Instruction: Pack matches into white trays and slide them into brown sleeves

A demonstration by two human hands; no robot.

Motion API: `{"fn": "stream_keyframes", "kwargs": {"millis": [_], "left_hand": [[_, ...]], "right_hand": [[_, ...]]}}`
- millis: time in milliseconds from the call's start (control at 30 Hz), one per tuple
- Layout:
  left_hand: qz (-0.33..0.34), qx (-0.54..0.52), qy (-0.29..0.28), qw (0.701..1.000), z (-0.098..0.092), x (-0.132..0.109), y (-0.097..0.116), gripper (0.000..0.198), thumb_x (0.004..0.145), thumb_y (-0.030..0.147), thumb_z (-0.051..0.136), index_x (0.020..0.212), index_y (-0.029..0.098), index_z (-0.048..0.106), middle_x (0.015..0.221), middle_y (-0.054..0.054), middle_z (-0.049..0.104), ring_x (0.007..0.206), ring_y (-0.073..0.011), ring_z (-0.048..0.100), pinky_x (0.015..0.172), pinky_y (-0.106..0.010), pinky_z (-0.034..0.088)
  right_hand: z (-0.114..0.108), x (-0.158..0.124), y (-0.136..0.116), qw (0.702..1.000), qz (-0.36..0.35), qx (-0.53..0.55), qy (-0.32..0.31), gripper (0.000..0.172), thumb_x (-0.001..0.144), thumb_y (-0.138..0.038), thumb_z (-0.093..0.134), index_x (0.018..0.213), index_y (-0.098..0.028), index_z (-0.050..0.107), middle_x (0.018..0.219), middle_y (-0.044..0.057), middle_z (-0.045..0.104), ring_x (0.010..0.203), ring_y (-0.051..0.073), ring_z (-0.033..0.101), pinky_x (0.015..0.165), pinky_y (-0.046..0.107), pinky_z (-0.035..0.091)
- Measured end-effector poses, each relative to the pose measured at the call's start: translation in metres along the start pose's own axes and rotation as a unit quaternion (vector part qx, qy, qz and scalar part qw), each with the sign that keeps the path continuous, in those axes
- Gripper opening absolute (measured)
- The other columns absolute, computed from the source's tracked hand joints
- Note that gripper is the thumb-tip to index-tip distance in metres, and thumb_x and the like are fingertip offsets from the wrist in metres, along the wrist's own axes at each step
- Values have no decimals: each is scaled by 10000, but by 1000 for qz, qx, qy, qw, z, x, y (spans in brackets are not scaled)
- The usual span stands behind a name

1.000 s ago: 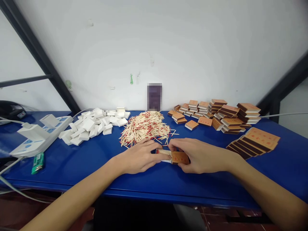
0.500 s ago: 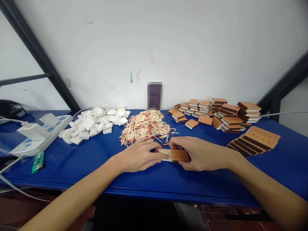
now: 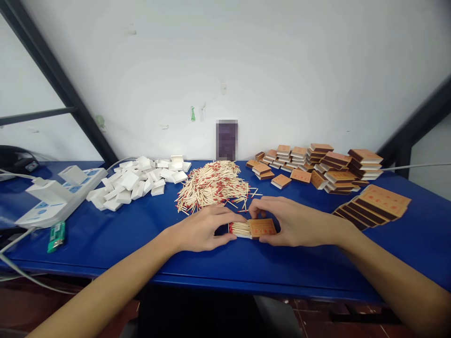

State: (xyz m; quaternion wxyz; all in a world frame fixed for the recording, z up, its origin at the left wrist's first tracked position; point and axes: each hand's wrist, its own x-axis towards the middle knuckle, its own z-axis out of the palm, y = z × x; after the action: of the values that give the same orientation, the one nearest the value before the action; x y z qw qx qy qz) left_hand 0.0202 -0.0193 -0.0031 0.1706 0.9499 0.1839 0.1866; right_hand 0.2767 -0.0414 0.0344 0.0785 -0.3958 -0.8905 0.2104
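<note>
A matchbox lies half open on the blue table between my hands. Its orange-brown sleeve (image 3: 262, 227) covers the right part, and the white tray (image 3: 243, 236) sticks out to the left. Red-tipped matches (image 3: 240, 228) fill the visible part of that tray, heads to the left. My left hand (image 3: 205, 228) holds the tray, thumb at its near edge and fingers along its far side. My right hand (image 3: 296, 223) grips the sleeve between thumb and fingers. Just behind stands a heap of loose matches (image 3: 214, 185).
White empty trays (image 3: 134, 180) are piled at the left, beside a power strip (image 3: 63, 202) and a green packet (image 3: 56, 237). Stacked matchboxes (image 3: 334, 169) stand at the back right. Flattened-looking sleeves (image 3: 380, 202) lie fanned out near my right forearm. A blurred dark rectangle (image 3: 227, 140) is by the wall.
The fingers of my left hand have moved off the top of the matches to the tray's far side, so more matches show. My right hand has barely moved.
</note>
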Motion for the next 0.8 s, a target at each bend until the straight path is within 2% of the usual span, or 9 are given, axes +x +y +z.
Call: {"fn": "stream_keyframes", "kwargs": {"millis": [100,233,367,600,700,800], "left_hand": [[-19,-32,15,999,0,1,1,302,908,258,610,1205,203,594,1117,-66,674,996,-185,633,927,-343,492],[-79,-69,44,993,1,2,1,222,861,245,653,1073,178,644,978,-43,702,784,-142,642,775,-291,519],[-130,-129,63,981,4,1,-3,239,846,292,700,1045,167,654,909,-33,706,755,-133,652,742,-266,525],[-89,-108,57,989,1,1,-2,294,807,247,746,1074,170,649,889,-23,701,754,-129,652,746,-263,520],[-96,-118,51,987,-1,1,0,256,810,223,732,1043,162,646,877,-25,693,746,-127,654,738,-258,527],[-105,-141,51,983,-1,0,2,226,807,199,724,1013,152,645,859,-24,688,732,-121,658,730,-248,532]], "right_hand": [[0,1,0,1000,3,-2,0,250,786,-359,670,965,-229,553,953,22,629,832,199,557,711,307,395],[2,3,0,1000,-4,-7,27,223,792,-352,667,929,-218,554,859,9,621,738,175,542,665,285,369],[5,5,1,998,-8,-19,54,225,786,-351,672,913,-209,552,765,-11,576,674,155,514,647,271,350],[8,8,5,999,-20,-4,49,255,780,-364,688,942,-207,568,801,-10,591,689,152,515,641,263,339],[6,9,8,999,-17,3,47,247,783,-366,693,933,-208,578,810,-10,599,685,149,514,643,263,339],[3,10,9,999,-1,0,44,255,782,-358,702,949,-208,581,736,-31,556,634,139,488,618,257,330]]}}
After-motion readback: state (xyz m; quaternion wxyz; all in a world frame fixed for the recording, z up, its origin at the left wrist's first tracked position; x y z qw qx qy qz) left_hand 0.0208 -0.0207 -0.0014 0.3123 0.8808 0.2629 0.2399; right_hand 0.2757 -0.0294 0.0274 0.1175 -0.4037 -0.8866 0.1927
